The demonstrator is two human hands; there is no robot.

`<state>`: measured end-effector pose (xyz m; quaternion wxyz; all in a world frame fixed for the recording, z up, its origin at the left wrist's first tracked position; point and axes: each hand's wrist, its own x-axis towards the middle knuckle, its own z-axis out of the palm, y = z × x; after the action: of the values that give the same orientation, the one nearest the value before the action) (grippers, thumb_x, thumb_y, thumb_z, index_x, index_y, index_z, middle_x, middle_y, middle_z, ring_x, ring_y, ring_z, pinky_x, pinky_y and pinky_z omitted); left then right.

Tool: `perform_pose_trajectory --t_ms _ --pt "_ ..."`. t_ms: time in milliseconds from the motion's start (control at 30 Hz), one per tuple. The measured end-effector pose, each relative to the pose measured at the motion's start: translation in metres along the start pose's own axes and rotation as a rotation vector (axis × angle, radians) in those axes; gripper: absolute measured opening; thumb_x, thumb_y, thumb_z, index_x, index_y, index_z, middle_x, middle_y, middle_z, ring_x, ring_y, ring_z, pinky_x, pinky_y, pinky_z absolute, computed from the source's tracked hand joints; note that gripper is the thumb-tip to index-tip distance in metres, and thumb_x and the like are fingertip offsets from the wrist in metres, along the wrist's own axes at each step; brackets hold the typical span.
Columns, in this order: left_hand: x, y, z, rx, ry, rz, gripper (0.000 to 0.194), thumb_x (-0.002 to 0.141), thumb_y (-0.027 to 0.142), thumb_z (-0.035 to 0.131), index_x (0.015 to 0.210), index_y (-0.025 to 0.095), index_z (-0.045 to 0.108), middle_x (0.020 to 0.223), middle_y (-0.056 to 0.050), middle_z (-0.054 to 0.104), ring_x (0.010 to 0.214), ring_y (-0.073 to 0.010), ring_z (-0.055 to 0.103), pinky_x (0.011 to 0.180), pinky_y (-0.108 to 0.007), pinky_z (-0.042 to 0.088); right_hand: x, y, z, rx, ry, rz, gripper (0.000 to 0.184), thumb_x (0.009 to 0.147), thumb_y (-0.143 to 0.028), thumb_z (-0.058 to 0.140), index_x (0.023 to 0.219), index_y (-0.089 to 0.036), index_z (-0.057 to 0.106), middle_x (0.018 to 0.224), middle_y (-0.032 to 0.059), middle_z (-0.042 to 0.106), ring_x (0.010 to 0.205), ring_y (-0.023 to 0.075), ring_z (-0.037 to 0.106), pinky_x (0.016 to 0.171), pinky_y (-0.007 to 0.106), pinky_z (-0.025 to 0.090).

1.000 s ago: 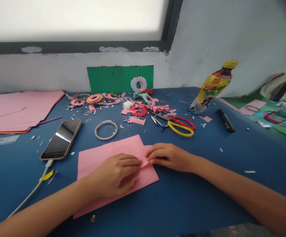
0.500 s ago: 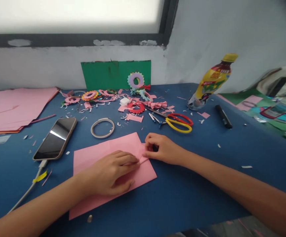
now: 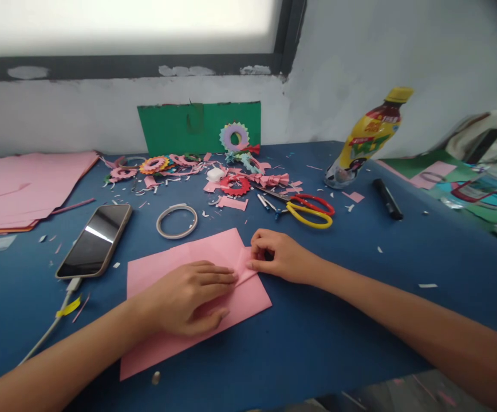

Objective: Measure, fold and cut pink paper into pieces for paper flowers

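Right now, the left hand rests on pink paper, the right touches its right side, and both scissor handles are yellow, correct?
No: the head view shows the scissors with one red handle, one yellow. The left hand rests on pink paper, the right hand touching its right side.

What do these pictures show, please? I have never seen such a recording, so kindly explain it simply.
There is no machine: these are a person's two bare hands, seen by one camera worn on the head, looking forward and down.

The left hand rests spread on a flat pink paper sheet. The right hand pinches a pink paper flap at the sheet's right edge; I cannot tell whether it is a separate piece.

Beyond the hands, on the blue tabletop, are a black-screened rectangular phone, a thin pale ring, metal scissors with red and yellow handles, a black cylindrical pen and a yellow-capped plastic bottle.
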<state>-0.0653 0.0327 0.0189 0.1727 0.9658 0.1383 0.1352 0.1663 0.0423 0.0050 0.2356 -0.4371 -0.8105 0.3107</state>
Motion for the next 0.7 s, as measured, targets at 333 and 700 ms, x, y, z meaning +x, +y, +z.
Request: perform_pose_trajectory --t_ms 333,700 --pt "0.0009 0.0005 0.0009 -0.060 0.003 -0.099 0.036 0.078 0.024 0.050 0.113 0.015 0.054 0.113 -0.011 0.060 0.103 -0.0218 0.056 0.091 -0.036 0.044 -0.0020 -0.0012 -0.0004 -0.002 -0.013 -0.015 0.014 0.074 -0.021 0.063 0.067 -0.015 0.053 0.078 -0.0004 0.049 0.062 0.0080 0.048 0.061 0.021 0.041" --pt "0.0042 0.0049 0.0002 0.028 -0.107 -0.085 0.043 0.080 0.029 0.050 0.120 0.014 0.050 0.115 -0.012 0.056 0.105 -0.0248 0.050 0.093 -0.038 0.040 -0.0034 -0.0032 -0.0006 0.000 -0.001 -0.006 0.012 0.074 -0.019 0.062 0.068 -0.015 0.053 0.078 -0.0005 0.049 0.062 0.0079 0.048 0.061 0.021 0.040"
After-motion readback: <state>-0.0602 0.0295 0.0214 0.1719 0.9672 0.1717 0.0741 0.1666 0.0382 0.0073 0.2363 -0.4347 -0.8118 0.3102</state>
